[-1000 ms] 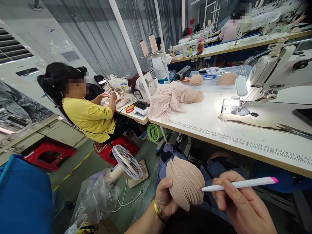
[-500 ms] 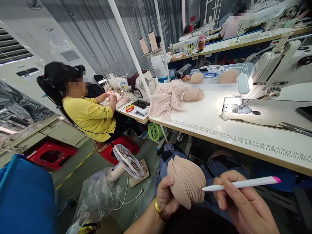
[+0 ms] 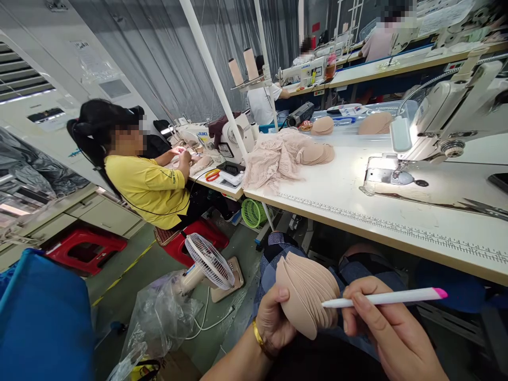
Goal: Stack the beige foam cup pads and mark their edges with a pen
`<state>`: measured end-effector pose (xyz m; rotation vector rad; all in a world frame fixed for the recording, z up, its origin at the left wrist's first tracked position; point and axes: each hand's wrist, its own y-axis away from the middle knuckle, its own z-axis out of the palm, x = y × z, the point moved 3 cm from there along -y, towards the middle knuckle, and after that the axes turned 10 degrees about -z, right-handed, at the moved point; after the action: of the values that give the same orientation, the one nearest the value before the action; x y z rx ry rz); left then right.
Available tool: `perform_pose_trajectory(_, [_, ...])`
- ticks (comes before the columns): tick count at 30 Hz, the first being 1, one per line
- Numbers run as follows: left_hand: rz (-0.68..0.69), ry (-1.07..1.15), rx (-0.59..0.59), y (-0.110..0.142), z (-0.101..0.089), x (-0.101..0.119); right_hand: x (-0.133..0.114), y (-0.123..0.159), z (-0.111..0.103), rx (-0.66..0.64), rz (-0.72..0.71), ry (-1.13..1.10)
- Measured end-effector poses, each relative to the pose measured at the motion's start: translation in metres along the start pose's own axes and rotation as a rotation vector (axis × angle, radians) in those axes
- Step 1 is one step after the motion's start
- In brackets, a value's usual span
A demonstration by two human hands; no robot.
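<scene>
Above my lap, my left hand [image 3: 275, 320] grips a fanned stack of beige bra cups [image 3: 305, 293], its thumb on the front one. The cups overlap like scales, with their edges spread to the right. A white marker pen [image 3: 389, 297] with a pink end is pinched in my right hand [image 3: 383, 323]. Its tip is at the cups' edges, on the right part of the stack; whether it touches cannot be made out. More beige cups [image 3: 315, 153] lie on the white table beside pale pink lace fabric [image 3: 273, 159].
A sewing machine [image 3: 448, 116] stands on the table [image 3: 349, 185] at right, with scissors [image 3: 486, 208] near it. A ruler strip runs along the front edge. Left are a fan [image 3: 208, 262], a plastic bag [image 3: 159, 312] and a seated co-worker [image 3: 146, 185].
The pen tip has moved slightly left, further over the cups, and my right hand has come closer to the stack. My left hand still holds the cups. The view has shifted a little.
</scene>
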<state>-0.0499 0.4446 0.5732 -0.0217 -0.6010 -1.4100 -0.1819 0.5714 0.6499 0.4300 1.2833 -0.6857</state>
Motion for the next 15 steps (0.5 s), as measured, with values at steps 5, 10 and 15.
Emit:
perform_pose_trajectory(5, [0.007, 0.001, 0.001, 0.000, 0.002, 0.001, 0.004, 0.001, -0.002, -0.010, -0.032, -0.012])
perform_pose_trajectory(10, [0.035, 0.004, 0.038, 0.000, 0.004, 0.001, 0.014, -0.001, -0.009, -0.156, -0.183, 0.097])
perform_pose_trajectory(15, [0.043, 0.017, 0.034, 0.000, 0.008, 0.001, 0.016, -0.002, -0.011, -0.175, -0.245, 0.097])
